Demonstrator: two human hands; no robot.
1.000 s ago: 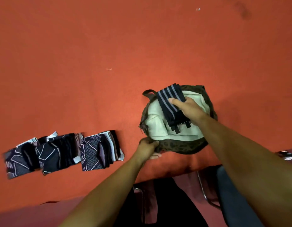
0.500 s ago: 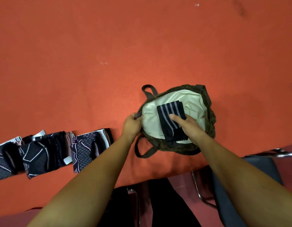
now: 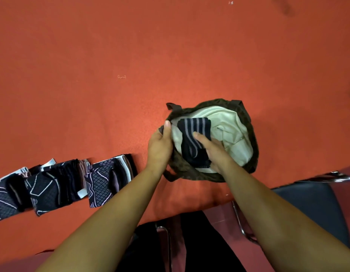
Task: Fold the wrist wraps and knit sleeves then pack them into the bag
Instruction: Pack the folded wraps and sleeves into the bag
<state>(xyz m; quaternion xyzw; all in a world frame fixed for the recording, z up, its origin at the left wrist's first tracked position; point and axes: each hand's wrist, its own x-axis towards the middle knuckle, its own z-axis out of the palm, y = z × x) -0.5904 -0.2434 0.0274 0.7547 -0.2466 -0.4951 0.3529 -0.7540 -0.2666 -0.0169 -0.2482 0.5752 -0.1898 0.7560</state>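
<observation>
**Striped wrap at the mouth of the bag**

You are keeping the open bag (image 3: 251,134) near the front edge of the worktop (image 3: 170,55), a little right of its middle. Your left grip (image 3: 160,146) is clasping the bag's left rim, thumb lying along the edge. Your right grip (image 3: 213,152) is pinching the folded striped wrist wrap (image 3: 191,138), thumb on top and fingers hidden beneath it. The wrap is lying inside the mouth, on the left side of the pale lining (image 3: 233,138). Three folded, patterned knit sleeves (image 3: 46,191) are sitting in a row along the front-left edge of the worktop, each touching the next, the nearest just beside your left forearm. A dark chair (image 3: 311,203) is standing off the front edge on your right
</observation>
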